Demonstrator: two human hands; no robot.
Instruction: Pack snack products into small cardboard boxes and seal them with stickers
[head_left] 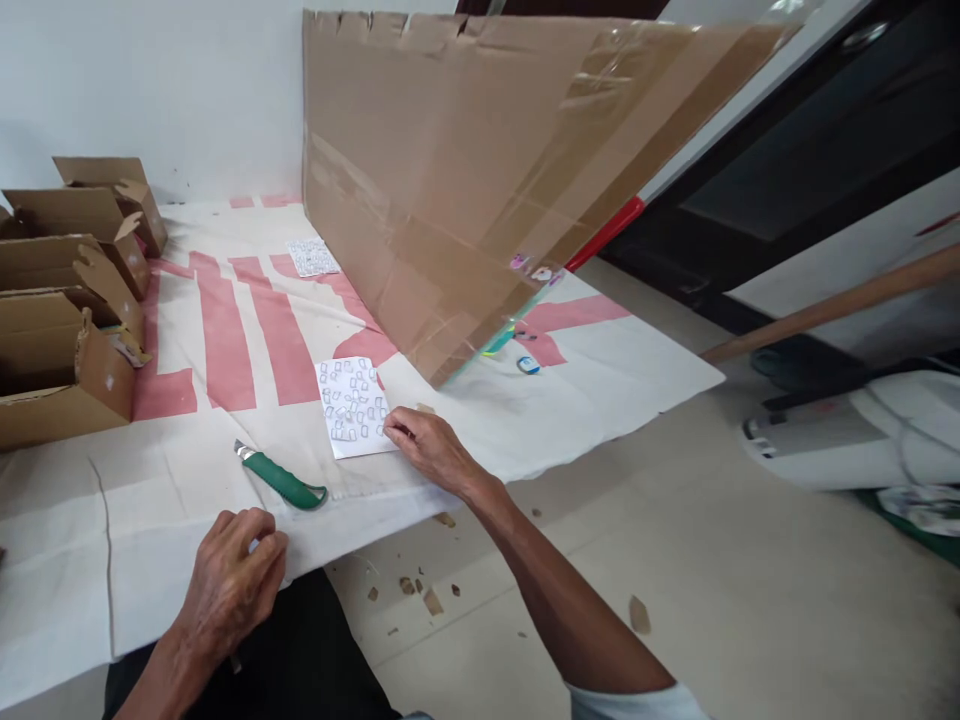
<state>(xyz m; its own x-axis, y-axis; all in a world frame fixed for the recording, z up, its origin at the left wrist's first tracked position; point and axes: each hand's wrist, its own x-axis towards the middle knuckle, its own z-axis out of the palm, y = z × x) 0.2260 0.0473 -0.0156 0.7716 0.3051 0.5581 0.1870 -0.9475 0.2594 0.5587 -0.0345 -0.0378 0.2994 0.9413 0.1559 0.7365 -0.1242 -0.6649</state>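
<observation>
While R hand (424, 442) is bunched at right edge of near paper (351, 408) on table (540, 425), can't tell if fingers pinch it; L hand (234, 568) is curled nr cutter (281, 480), grip unclear. Paper's prob. light, bendy, easily creased; best taken by a corner.

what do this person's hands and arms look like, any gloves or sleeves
The left hand and right hand are both bare, without gloves. The right forearm is bare up to the edge of a pale grey-blue sleeve. The left forearm is bare as far as it shows. Neither wrist shows a watch.
</observation>
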